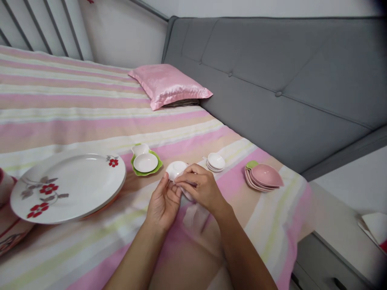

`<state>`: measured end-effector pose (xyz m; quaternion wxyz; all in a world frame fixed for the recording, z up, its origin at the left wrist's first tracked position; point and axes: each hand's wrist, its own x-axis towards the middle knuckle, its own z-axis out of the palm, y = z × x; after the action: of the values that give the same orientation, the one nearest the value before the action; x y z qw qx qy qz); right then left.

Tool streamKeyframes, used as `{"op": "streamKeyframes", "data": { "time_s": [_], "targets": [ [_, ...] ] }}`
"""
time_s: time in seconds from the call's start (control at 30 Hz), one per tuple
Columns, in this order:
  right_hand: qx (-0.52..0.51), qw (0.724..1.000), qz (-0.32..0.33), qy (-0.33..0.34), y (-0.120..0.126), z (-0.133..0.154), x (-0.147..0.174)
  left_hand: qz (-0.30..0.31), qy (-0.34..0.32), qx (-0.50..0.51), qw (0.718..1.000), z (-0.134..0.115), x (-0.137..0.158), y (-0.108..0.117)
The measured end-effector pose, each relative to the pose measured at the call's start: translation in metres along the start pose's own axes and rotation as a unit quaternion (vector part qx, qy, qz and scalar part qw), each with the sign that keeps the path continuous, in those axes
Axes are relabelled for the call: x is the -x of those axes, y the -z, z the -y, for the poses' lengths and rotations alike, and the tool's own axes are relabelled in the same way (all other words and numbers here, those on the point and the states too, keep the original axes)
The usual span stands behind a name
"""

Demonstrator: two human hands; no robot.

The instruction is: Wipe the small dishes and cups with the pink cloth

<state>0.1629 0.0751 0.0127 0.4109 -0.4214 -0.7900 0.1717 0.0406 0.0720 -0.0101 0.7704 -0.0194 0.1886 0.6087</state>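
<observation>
We are watching the small white dish, right of the green leaf-shaped dish: left hand half-curled, holding it; right hand pinching its near edge. We're suspecting slippage if the left grip is slackening.

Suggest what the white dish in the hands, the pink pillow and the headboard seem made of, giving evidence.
White dish: perhaps glazed ceramic or hard plastic; smooth, glossy surface.
Pink pillow: probably satiny fabric; bright sheen along its wrinkled side.
Headboard: padded, dull grey fabric or imitation leather; sunken buttons.
</observation>
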Motion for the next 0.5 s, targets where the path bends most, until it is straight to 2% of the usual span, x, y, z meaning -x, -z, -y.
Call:
{"op": "streamKeyframes", "data": {
  "time_s": [0.27, 0.5],
  "targets": [
    [-0.094, 0.995, 0.001, -0.038, 0.005, -0.002, -0.001, -0.028, -0.002, -0.029, 0.999, -0.002, 0.0, -0.002],
    [-0.177, 0.978, -0.047, -0.098, 0.011, -0.008, -0.003, -0.01, 0.009, -0.029, 1.0, -0.003, 0.002, -0.002]
  ]
}}
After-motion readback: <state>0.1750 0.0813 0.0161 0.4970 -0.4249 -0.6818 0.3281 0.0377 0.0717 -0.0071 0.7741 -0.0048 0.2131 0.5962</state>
